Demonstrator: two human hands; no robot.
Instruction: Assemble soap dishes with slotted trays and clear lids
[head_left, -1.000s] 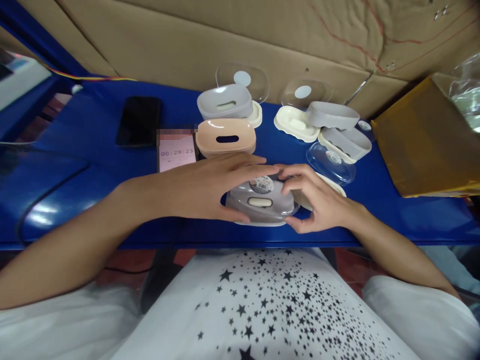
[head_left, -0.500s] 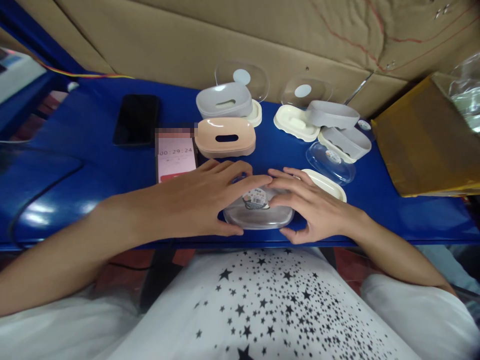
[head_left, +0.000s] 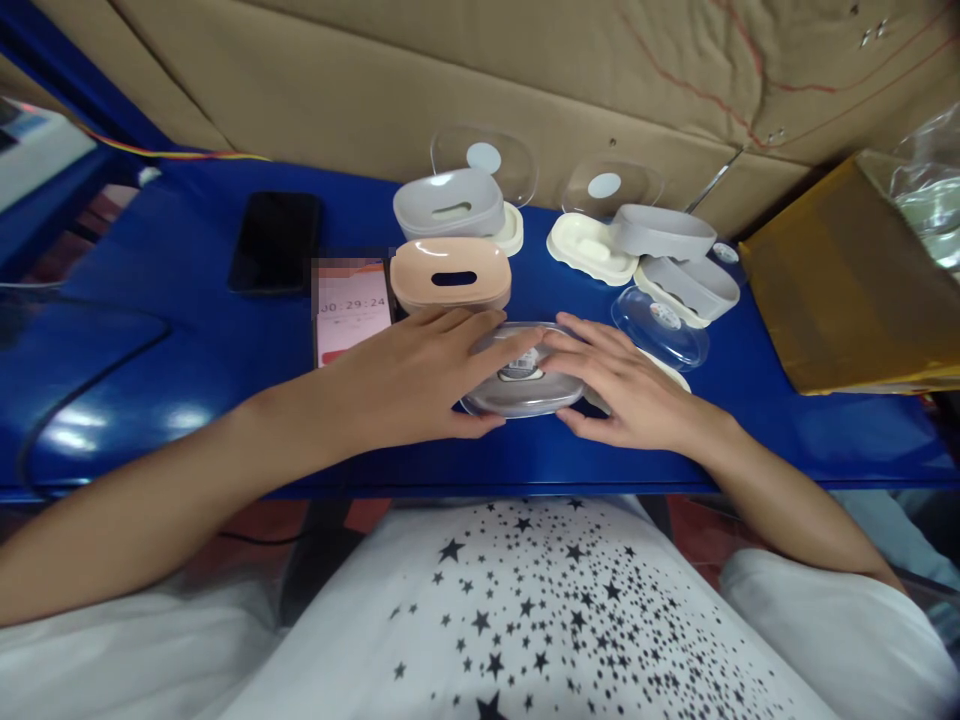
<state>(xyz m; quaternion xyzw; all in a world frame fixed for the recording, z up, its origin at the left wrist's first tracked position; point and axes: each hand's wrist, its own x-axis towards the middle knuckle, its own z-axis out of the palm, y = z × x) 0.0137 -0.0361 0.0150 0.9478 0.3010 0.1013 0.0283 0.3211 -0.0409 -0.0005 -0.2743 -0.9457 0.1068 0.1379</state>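
Observation:
A grey soap box [head_left: 529,393] under a clear lid with a printed label is between my two hands, near the front of the blue table. My left hand [head_left: 442,375] grips its left end, thumb on the near side and fingers over the far side. Curved round the right end, my right hand [head_left: 619,375] has its fingertips on the lid and its thumb at the near edge. A cream tray [head_left: 667,370] shows partly from behind my right hand. Just beyond my left fingers sits a peach soap box body [head_left: 450,260] with a slot in its floor.
Behind stand grey soap box bodies [head_left: 450,200], a cream tray [head_left: 589,248] and clear lids, two leaning on the cardboard backing [head_left: 360,90]. One clear lid [head_left: 660,330] lies at right. A lit phone [head_left: 352,310] and a dark phone [head_left: 274,243] lie left; a taped carton [head_left: 855,290] stands right.
Both hands have moved the lidded soap box away from the table's front edge, towards the back. My right hand now covers more of the cream tray. The other things have stayed put.

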